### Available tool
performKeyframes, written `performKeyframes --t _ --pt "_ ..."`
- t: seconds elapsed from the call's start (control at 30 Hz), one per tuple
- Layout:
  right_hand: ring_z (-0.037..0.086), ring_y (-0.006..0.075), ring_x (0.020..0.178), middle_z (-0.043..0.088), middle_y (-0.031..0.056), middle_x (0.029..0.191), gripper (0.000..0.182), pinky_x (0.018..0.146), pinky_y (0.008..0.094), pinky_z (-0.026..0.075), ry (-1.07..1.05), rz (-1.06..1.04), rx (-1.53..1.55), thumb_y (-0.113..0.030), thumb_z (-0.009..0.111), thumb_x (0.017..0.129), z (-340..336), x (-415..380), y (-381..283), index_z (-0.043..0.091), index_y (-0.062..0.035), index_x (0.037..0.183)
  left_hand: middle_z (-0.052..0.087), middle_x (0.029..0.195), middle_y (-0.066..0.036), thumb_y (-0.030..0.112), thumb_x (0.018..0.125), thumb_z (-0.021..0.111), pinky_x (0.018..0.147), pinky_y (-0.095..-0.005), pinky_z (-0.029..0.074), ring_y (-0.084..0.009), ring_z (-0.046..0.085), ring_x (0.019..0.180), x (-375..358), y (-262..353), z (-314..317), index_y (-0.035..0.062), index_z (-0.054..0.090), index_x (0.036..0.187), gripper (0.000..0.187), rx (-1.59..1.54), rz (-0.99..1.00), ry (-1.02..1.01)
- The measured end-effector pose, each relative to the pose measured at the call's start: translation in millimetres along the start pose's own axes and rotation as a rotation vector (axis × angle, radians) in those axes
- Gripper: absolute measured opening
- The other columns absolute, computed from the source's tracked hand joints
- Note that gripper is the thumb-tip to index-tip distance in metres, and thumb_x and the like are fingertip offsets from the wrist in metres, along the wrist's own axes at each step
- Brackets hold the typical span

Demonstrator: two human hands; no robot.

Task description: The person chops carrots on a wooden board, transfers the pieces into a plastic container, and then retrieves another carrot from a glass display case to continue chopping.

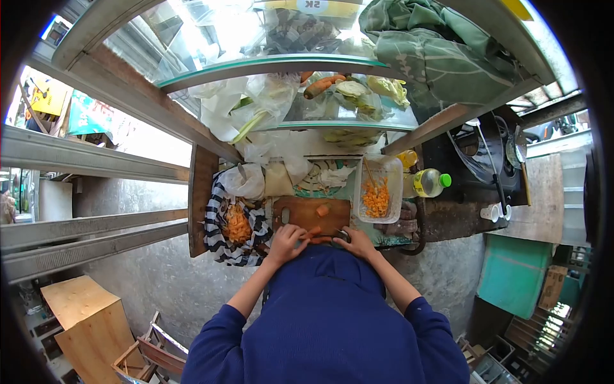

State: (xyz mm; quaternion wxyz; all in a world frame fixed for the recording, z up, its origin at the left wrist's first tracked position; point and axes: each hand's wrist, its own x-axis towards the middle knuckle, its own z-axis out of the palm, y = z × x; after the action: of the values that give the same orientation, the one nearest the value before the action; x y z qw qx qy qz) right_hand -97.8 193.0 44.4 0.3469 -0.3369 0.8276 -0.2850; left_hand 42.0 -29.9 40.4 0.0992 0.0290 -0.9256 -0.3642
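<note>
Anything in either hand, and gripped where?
Left hand pins the carrot on the board. Right hand seems to grip a knife; exact hold unclear.

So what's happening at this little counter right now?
A person in a blue top stands at a wooden cutting board with both hands at its near edge. The left hand presses on a carrot while the right hand appears to hold a knife, mostly hidden. A cut carrot piece lies further up the board. A clear tub to the right holds chopped carrot, and a striped bag to the left holds orange peelings.
</note>
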Motion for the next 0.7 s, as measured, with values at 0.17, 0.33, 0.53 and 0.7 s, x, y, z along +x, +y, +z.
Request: performKeyframes --t 0.17,0.33,0.53,0.7 --pt "0.06 0.0342 0.065 0.06 0.0171 0.069 0.048 0.058 0.0385 0.046 0.044 -0.025 0.048 -0.039 0.068 0.071 16.0 6.3 -1.9 0.054 -0.0066 0.104 0.051 0.099 -0.009 0.03 0.066 0.071 0.072 -0.0373 0.039 -0.0273 0.048 0.093 -2.9 9.6 3.8 0.0081 0.051 0.111 0.054 0.137 0.052 -0.063" --pt "0.06 0.0358 0.07 0.061 0.0182 0.074 0.044 0.06 0.0417 0.047 0.154 -0.079 -0.081 -0.029 0.07 0.069 34.4 6.8 -1.5 0.053 -0.0055 0.101 0.049 0.101 -0.011 0.027 0.06 0.071 0.074 -0.0383 0.041 -0.0286 0.047 0.095 -1.7 13.6 39.0 0.006 0.05 0.112 0.06 0.34 0.007 -0.147" --pt "0.059 0.0363 0.073 0.061 0.0187 0.076 0.034 0.062 0.0428 0.046 0.25 -0.076 0.019 -0.023 0.067 0.071 43.8 4.2 -8.7 0.054 -0.0047 0.097 0.052 0.097 -0.009 0.021 0.061 0.067 0.069 -0.0356 0.044 -0.0255 0.05 0.09 -0.3 16.8 48.2 0.0047 0.05 0.11 0.055 0.348 0.046 -0.132" --pt "0.059 0.0367 0.075 0.061 0.0197 0.075 0.031 0.063 0.0439 0.046 0.321 -0.184 0.171 -0.021 0.063 0.073 39.2 15.5 -18.5 0.055 -0.0041 0.098 0.052 0.091 -0.011 0.016 0.063 0.066 0.07 -0.0365 0.045 -0.0275 0.051 0.086 -0.3 14.6 42.6 0.0024 0.05 0.108 0.049 0.251 -0.024 -0.032"
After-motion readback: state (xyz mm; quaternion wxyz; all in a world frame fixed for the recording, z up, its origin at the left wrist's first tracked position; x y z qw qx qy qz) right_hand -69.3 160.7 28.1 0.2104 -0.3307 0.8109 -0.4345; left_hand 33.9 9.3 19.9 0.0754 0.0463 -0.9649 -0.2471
